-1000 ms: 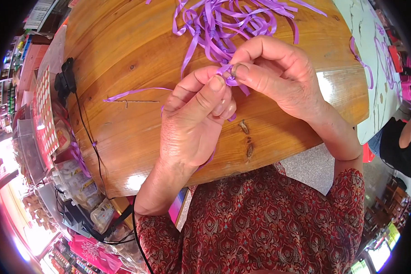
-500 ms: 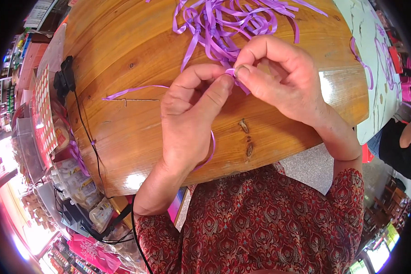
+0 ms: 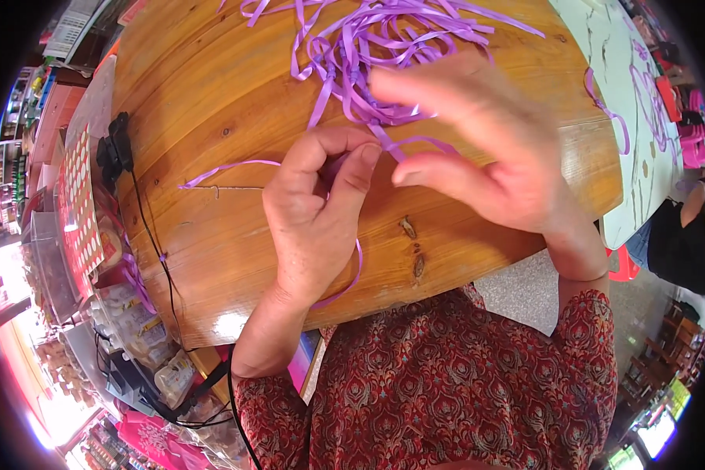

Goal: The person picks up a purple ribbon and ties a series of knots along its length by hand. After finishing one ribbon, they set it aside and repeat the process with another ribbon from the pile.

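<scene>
My left hand (image 3: 321, 196) pinches a thin purple ribbon (image 3: 424, 141) between thumb and forefinger above the wooden table (image 3: 446, 227). One end of the ribbon runs out to the right under my other hand, and a loop curves down beside my left wrist. My right hand (image 3: 486, 145), smeared by motion, is spread with thumb and fingers apart and holds nothing I can see. Beyond both hands lies a tangled heap of purple ribbons (image 3: 352, 47), some of them knotted. Left of my left hand a thin metal hook (image 3: 218, 189) rests on the table by a ribbon tail.
A black cable (image 3: 145, 207) with a dark clip-like piece runs down the table's left side. Packets and boxes crowd that edge, with a dotted sheet (image 3: 84, 204) among them. To the right stands a white marble-patterned table (image 3: 615, 94) with more ribbon; a person (image 3: 681, 243) is beside it.
My right hand has let go of the ribbon and opened, lifting away to the right. My left hand keeps its pinch. The view has shifted slightly.
</scene>
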Action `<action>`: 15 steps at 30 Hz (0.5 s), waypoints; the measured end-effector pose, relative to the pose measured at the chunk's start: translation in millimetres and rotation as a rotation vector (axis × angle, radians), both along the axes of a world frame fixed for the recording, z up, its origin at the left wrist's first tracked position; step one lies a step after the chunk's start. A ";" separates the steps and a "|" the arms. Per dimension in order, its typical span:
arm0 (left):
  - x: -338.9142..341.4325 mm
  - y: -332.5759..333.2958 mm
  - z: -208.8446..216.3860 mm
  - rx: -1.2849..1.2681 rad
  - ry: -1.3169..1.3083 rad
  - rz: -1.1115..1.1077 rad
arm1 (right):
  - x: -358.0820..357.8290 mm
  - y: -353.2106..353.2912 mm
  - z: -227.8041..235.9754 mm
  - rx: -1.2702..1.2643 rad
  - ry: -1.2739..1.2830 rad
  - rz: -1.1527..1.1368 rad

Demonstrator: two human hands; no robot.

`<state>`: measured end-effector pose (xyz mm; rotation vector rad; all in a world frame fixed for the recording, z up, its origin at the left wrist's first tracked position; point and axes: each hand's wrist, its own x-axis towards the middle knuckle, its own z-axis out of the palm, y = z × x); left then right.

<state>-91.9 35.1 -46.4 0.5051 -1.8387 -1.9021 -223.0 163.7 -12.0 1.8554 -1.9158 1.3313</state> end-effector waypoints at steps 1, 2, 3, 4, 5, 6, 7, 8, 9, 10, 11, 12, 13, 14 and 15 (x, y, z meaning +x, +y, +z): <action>0.9 0.3 -1.1 -0.003 0.008 -0.004 | 3.2 -3.8 -6.7 0.023 0.001 -0.017; 1.6 0.0 -4.7 -0.033 0.072 0.020 | 3.4 -0.5 -10.8 0.020 0.012 -0.022; 1.1 -0.8 -5.9 -0.062 0.137 0.044 | 3.0 5.3 -13.8 0.096 -0.035 -0.003; -0.2 -2.1 -4.7 -0.064 0.148 0.040 | 3.0 9.8 -16.1 0.172 -0.083 0.014; 0.1 -3.3 -3.9 -0.125 0.131 0.021 | 4.2 10.9 -19.5 0.112 -0.088 -0.005; 0.5 -4.6 -3.3 -0.185 0.113 0.004 | 3.5 12.4 -19.8 0.109 -0.084 0.000; 1.0 -5.6 -3.0 -0.188 0.115 0.008 | 2.2 14.4 -20.0 0.121 0.002 -0.018; 2.0 -6.9 -2.1 -0.272 0.104 -0.022 | 2.0 16.1 -19.6 0.134 0.088 -0.039; 2.9 -8.2 -1.4 -0.355 0.092 -0.052 | 2.6 17.6 -19.7 0.132 0.091 -0.037; 2.9 -9.7 -1.0 -0.357 0.092 -0.049 | 3.9 19.3 -20.2 0.139 0.055 -0.050; 1.4 -10.9 -0.9 -0.356 0.100 -0.051 | 4.5 21.0 -20.4 0.148 0.020 -0.064; 0.3 -11.8 -0.8 -0.355 0.107 -0.054 | 5.3 22.5 -19.3 0.148 0.020 -0.062; -0.1 -12.1 -0.7 -0.355 0.106 -0.051 | 6.0 23.7 -17.4 0.154 0.018 -0.078; -0.6 -12.4 0.3 -0.385 0.079 -0.068 | 6.2 25.1 -15.9 0.160 0.016 -0.096; -0.8 -12.5 1.4 -0.414 0.051 -0.084 | 5.6 26.3 -16.0 0.160 0.015 -0.096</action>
